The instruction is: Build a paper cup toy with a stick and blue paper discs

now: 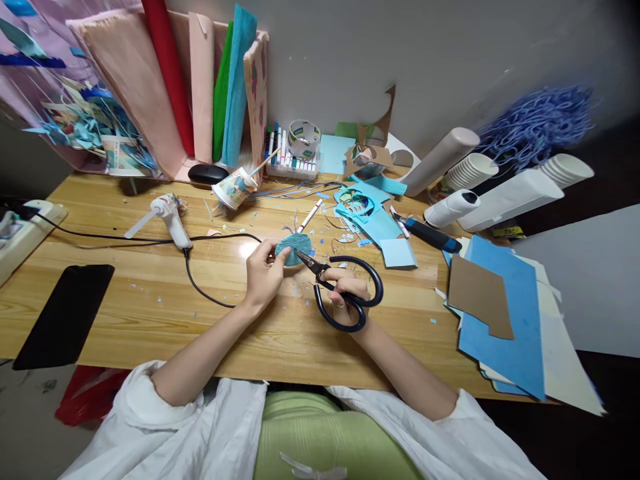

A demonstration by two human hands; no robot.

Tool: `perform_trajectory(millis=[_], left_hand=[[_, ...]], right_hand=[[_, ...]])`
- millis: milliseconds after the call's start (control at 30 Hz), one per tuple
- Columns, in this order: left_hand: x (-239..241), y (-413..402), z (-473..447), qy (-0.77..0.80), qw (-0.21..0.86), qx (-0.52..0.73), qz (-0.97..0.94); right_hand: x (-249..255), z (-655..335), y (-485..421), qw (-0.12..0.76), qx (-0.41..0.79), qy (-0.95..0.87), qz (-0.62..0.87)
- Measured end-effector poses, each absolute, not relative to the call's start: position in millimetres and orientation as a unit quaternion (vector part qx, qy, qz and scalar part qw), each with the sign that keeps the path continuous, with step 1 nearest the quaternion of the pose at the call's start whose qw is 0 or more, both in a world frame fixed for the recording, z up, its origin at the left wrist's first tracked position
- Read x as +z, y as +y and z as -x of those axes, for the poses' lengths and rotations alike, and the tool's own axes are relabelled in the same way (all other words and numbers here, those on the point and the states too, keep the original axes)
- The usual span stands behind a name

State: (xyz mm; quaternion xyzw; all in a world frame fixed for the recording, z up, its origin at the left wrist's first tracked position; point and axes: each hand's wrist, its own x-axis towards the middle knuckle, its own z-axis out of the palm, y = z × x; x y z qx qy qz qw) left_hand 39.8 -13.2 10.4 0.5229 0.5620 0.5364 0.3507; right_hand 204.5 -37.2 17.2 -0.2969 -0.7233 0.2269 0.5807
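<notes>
My left hand [264, 272] pinches a small round teal felt piece [294, 248] just above the wooden table [150, 320]. My right hand [346, 288] grips black-handled scissors [345, 290], fingers through the loops. The blades point left and their tips touch the felt piece's lower edge. Small paper scraps lie on the table under both hands.
A white glue gun [169, 215] with a black cable lies at the left, a black phone [65, 313] further left. Blue paper cut-outs [367, 213], a utility knife [427, 233], a marker [310, 215], a tipped paper cup [234, 188], paper rolls [500, 197] and blue and brown sheets [500, 313] crowd the right.
</notes>
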Motion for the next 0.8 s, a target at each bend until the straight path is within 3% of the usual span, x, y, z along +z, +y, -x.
perform_trajectory(millis=[400,800], left_hand=[[17,-17,-43,0.561,0.284,0.547,-0.553],[15,-9,-37,0.571,0.307,0.556,-0.520]], right_hand=[[31,-205,-37,0.680,0.277,-0.548,0.400],[36,-228,-25,0.513,0.315,-0.742,0.295]])
